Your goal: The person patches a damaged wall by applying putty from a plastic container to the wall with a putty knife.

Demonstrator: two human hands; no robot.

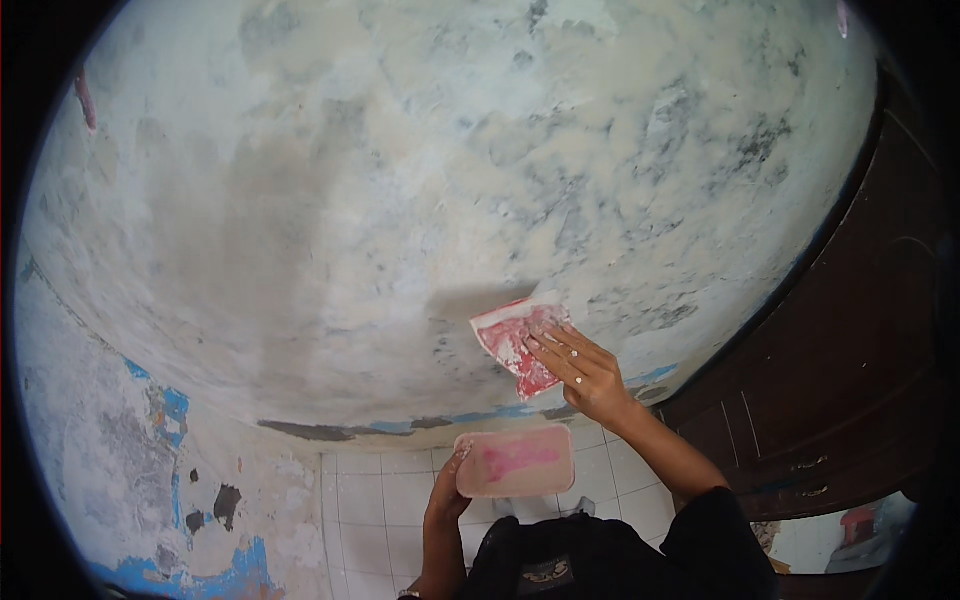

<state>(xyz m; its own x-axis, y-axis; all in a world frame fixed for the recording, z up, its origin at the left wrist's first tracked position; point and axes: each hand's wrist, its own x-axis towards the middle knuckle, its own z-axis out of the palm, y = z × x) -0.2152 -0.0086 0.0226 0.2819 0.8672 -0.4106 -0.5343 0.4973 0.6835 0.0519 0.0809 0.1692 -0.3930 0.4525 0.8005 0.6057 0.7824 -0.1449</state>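
My right hand [590, 375] presses a red plastic putty spreader [505, 338] against the wall [400, 190]. Its fingers lie over the back of the tool, with the thumb side hidden. White putty is smeared over the spreader and in spots on the fingers. Low in front of my body, my left hand [450, 488] grips the left side of a pale pink rectangular tub [515, 431]. Inside the tub are pale residue and a brighter pink streak. Patchy whitish filler covers the wall, with dark grey blotches mostly to the right and a smooth grey area to the left.
A dark wooden cabinet [800, 400] with drawers stands along the right. At the lower left, another wall [240, 470] has peeling blue paint and dark holes. White floor tiles [360, 500] show below. A red and grey item [860, 525] sits at the lower right.
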